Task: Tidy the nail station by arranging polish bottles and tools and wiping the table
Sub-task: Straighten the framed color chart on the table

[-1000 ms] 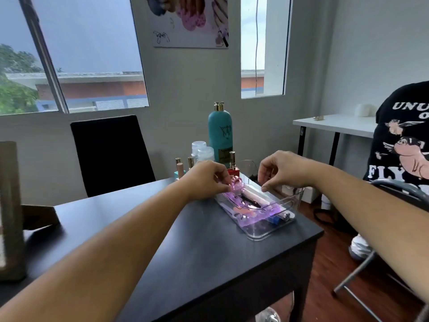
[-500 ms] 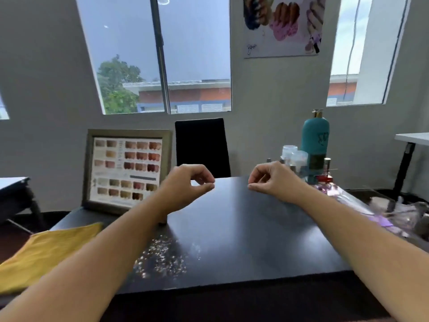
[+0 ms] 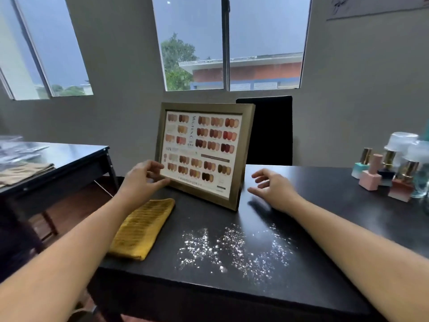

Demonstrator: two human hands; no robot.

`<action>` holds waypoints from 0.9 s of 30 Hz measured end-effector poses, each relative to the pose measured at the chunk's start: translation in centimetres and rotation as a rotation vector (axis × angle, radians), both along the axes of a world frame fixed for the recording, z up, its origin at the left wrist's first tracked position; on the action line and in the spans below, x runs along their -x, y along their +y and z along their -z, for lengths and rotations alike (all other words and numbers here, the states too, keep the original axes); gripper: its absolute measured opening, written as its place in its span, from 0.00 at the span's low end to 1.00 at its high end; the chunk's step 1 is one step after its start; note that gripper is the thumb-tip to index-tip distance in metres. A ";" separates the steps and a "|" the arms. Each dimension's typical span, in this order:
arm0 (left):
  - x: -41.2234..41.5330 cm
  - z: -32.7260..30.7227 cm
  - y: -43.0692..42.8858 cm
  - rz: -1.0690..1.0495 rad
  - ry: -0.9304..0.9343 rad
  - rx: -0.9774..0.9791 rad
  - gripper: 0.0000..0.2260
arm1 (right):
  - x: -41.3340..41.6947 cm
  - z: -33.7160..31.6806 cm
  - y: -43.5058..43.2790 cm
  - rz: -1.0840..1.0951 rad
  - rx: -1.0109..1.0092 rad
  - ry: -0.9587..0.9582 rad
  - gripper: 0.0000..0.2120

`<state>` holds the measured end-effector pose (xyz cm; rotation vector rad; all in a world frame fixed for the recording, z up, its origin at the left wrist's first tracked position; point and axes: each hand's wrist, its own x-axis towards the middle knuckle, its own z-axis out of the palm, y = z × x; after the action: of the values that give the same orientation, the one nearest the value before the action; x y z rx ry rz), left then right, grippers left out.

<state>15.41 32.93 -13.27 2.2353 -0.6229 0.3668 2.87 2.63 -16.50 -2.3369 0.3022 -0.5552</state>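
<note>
Head view: a framed nail colour chart (image 3: pixel 204 149) stands tilted at the bench's (image 3: pixel 325 205) far left, with a yellow cloth (image 3: pixel 141 228) by the left edge, glitter (image 3: pixel 232 247) near the front edge and polish bottles (image 3: pixel 371 175) far right, bare surface between. The left hand (image 3: pixel 139 180) pinches the chart's lower left corner. The right hand (image 3: pixel 274 187) hovers half-open just beside its right edge.

Cloth (image 3: pixel 141 231) left of frame (image 3: pixel 204 154); bottles (image 3: pixel 383 173) far right.

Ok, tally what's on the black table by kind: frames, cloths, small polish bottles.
Frame: 1
Cloth: 1
Polish bottles: 4
Total: 7
The right edge of the picture may cut off more bottles.
</note>
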 end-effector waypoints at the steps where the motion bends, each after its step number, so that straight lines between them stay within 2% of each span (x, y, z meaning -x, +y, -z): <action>1: -1.1 0.6 0.3 -0.060 -0.008 -0.018 0.18 | -0.8 -0.1 -0.2 0.009 -0.013 -0.015 0.18; 3: -3.2 1.5 0.9 -0.156 0.006 -0.014 0.27 | -2.1 -0.2 -0.5 0.029 -0.024 -0.040 0.20; 5: -5.0 2.0 1.2 -0.182 0.107 0.010 0.33 | -3.4 -0.3 -1.0 0.045 -0.031 -0.048 0.20; 9: -7.4 2.7 0.6 -0.053 0.420 0.115 0.38 | -5.0 -0.2 -1.7 0.030 -0.002 -0.037 0.18; 12: -8.4 2.8 0.3 0.042 0.500 0.157 0.32 | -5.7 0.1 -2.0 0.009 0.026 -0.031 0.15; 17: -9.0 2.5 -0.1 0.063 0.503 0.198 0.18 | -6.4 0.0 -2.1 -0.017 0.039 -0.042 0.07; 27: -9.9 2.7 -0.1 -0.004 0.451 0.159 0.14 | -7.2 0.0 -2.0 0.008 0.057 -0.044 0.06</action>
<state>25.30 32.78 -15.95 2.0699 -0.3347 -0.0875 10.03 0.61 -16.54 -2.3757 0.2784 -0.6257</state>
